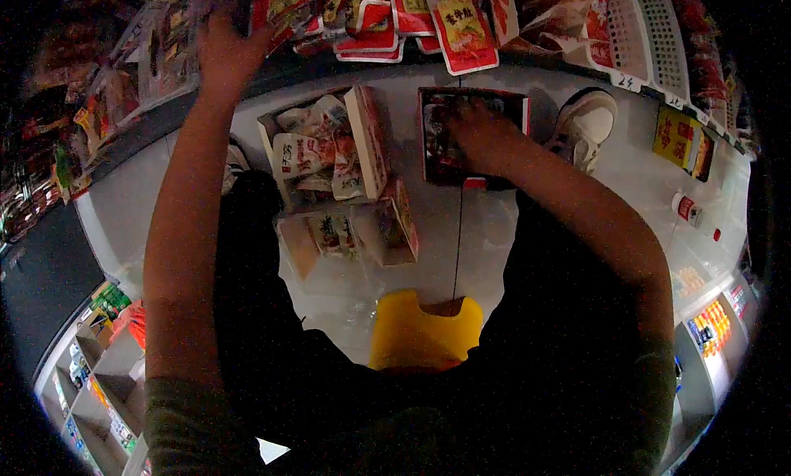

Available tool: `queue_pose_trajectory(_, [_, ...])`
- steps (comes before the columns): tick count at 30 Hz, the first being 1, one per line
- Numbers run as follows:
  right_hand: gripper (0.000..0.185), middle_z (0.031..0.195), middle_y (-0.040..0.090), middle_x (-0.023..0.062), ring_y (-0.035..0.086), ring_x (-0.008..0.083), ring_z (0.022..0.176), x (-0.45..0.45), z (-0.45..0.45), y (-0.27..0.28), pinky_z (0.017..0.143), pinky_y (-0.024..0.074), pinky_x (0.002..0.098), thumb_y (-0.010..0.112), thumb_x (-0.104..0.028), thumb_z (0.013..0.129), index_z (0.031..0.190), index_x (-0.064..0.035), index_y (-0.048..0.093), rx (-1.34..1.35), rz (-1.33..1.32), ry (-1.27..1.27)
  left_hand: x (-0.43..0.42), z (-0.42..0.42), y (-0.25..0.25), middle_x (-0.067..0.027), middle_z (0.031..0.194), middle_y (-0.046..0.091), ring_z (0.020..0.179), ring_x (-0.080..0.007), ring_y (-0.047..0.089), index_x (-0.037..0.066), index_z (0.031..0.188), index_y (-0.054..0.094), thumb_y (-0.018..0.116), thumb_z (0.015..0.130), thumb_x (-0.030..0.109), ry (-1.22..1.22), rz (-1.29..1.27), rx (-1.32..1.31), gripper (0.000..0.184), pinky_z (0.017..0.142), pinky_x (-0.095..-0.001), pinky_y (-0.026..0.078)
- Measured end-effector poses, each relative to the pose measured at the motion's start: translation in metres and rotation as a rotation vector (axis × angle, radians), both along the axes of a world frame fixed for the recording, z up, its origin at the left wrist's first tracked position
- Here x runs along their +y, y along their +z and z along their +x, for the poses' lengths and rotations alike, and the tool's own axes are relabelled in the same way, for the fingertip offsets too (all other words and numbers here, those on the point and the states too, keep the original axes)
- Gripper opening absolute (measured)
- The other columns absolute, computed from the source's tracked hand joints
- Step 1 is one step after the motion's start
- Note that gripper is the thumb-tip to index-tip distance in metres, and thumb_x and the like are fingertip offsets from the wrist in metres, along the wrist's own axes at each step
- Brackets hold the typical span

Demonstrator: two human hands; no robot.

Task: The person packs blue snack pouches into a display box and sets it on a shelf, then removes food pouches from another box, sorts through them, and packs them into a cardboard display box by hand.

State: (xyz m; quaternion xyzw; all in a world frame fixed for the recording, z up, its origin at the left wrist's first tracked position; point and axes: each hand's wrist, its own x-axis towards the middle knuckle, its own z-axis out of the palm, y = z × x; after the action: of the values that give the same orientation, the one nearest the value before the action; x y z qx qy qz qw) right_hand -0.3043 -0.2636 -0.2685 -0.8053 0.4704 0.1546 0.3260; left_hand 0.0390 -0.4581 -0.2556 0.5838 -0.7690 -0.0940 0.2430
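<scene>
Reaching, left hand: left hand (229,54) up at the shelf (329,74), just beside the red packets (375,32); thumb stands out to the side, other fingertips lost in shadow, can't tell if the fingers pinch anything.
Dipping, right hand: right hand (484,138) over and partly inside the dark box (424,146); fingers point inward, away from the wrist, tips too dark to tell spread, pressed together or pinching.
Dark box: on the floor (486,253), top open, between the carton and the right shoe; contents probably small packs, though too dim to be sure; small red patch at its near edge.
Carton: open carton (372,142) left of the dark box, apart from it, filled with white packets (303,151) with red print.
Small box: printed small box (401,226) by the near end of the carton.
Red packets: piled along the shelf, several hanging over its front edge, yellow panel on one.
Shelf right: white perforated baskets (649,27), handwritten price label (625,82) on the edge in front.
Shoes: right shoe (587,121) right of the dark box; left shoe (234,167) left of the carton, partly covered by the dark trouser leg.
Stool: yellow stool (400,332) between the legs.
Far right: yellow package (676,142) below the shelf edge; white bottle (685,209) nearer the camera.
</scene>
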Motion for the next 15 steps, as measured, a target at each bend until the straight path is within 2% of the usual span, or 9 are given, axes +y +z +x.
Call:
queue_pose_trajectory(1, [0.064,0.123,0.043,0.0218,0.041,0.0393,0.117,0.003,0.0,-0.008,0.092,0.0438,0.0469,0.069,-0.025,0.07,0.125,-0.0024,0.043,0.0,0.002,-0.001,0.016,-0.026,0.029,-0.0156,0.113,0.058,0.101,-0.0274,0.056,0.001,0.117,0.053,0.067,0.079,0.029,-0.033,-0.03,-0.132,0.049,0.088,-0.0351,0.044])
queue_pose_trajectory(2, [0.069,0.128,0.038,0.0218,0.037,0.0402,0.12,0.006,0.0,-0.019,0.093,0.0422,0.0484,0.069,-0.025,0.069,0.128,-0.004,0.04,-0.009,-0.082,-0.012,0.025,-0.042,0.038,-0.0156,0.113,0.058,0.101,-0.0274,0.056,0.001,0.117,0.053,0.067,0.079,0.029,-0.034,-0.026,-0.133,0.049,0.088,-0.0351,0.044])
queue_pose_trajectory(4, [0.074,0.132,0.033,0.0218,0.033,0.0412,0.122,0.007,-0.001,-0.029,0.095,0.0406,0.0499,0.07,-0.025,0.068,0.131,-0.0055,0.036,-0.018,-0.163,-0.024,0.041,-0.07,0.051,-0.0197,0.103,0.061,0.095,-0.0331,0.059,0.002,0.104,0.058,0.063,0.079,0.031,-0.148,0.225,-0.036,0.039,0.082,-0.0393,0.046])
queue_pose_trajectory(6, [0.076,0.132,0.033,0.0222,0.034,0.0404,0.122,0.005,-0.001,-0.033,0.096,0.0396,0.0491,0.07,-0.025,0.067,0.132,-0.0051,0.036,-0.05,-0.05,-0.106,0.074,-0.105,0.073,-0.0159,0.092,0.063,0.085,-0.0333,0.061,0.005,0.096,0.061,0.06,0.081,0.032,-0.272,0.507,0.035,0.031,0.076,-0.0414,0.048])
queue_pose_trajectory(8, [0.076,0.132,0.033,0.0225,0.033,0.0403,0.122,0.002,0.001,-0.027,0.097,0.0388,0.0491,0.069,-0.026,0.067,0.132,-0.0044,0.036,-0.017,-0.031,-0.07,0.102,-0.129,0.056,-0.0148,0.081,0.064,0.076,-0.0336,0.062,0.003,0.089,0.064,0.057,0.082,0.035,-0.425,0.355,-0.055,0.033,0.071,-0.043,0.049])
queue_pose_trajectory(10, [0.076,0.132,0.033,0.0228,0.033,0.0402,0.122,-0.002,0.003,-0.015,0.097,0.038,0.0491,0.069,-0.026,0.067,0.132,-0.0037,0.036,0.018,-0.013,-0.035,0.123,-0.15,0.059,-0.0169,0.077,0.063,0.074,-0.0355,0.062,0.003,0.085,0.065,0.056,0.083,0.034,-0.457,0.706,-0.219,0.033,0.07,-0.0443,0.049])
queue_pose_trajectory(13, [0.077,0.132,0.033,0.0237,0.032,0.0411,0.122,-0.011,0.006,0.006,0.099,0.0361,0.049,0.069,-0.028,0.067,0.131,-0.0004,0.035,0.033,0.142,-0.082,0.141,-0.167,0.052,-0.0194,0.076,0.062,0.074,-0.0366,0.061,0.002,0.081,0.066,0.055,0.083,0.034,-0.457,0.838,-0.212,0.034,0.071,-0.0459,0.048])
queue_pose_trajectory(15, [0.077,0.133,0.032,0.0249,0.032,0.0423,0.122,-0.021,0.007,0.013,0.1,0.0339,0.0492,0.067,-0.031,0.069,0.13,0.0026,0.034,0.103,0.203,0.041,0.144,-0.17,0.029,-0.0204,0.076,0.062,0.074,-0.037,0.061,0.001,0.081,0.065,0.056,0.083,0.035,-0.489,0.824,-0.226,0.035,0.071,-0.0465,0.048])
